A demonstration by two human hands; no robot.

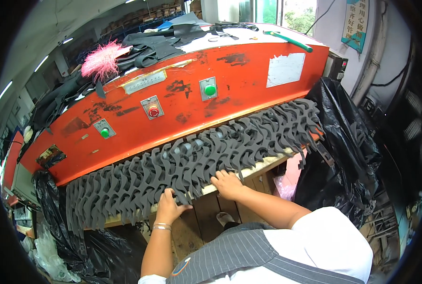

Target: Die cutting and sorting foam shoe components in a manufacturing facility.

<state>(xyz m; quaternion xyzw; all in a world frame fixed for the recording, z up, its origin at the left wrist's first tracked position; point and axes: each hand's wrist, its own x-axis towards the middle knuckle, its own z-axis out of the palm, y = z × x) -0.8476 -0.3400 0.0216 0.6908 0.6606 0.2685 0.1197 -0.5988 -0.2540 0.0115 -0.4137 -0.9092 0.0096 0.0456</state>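
Observation:
A long sheet of dark grey foam (192,161), cut through with wavy slots, lies across the pale board (263,166) along the front of a red machine. Its near edge is ragged, with loose strips hanging over the board. My left hand (169,208) is at this edge, fingers bent against the foam and the thumb stretched to the right, a strip between them. Further right, my right hand (227,184) has its fingers curled onto the same edge. The fingertips of both hands are partly hidden by foam.
The red machine front (182,102) carries a red button (153,111) and green buttons (210,90). Pink fringe (103,60) and black scraps (154,43) lie on top, with a green rod (291,41). Black plastic bags (338,156) hang at both ends.

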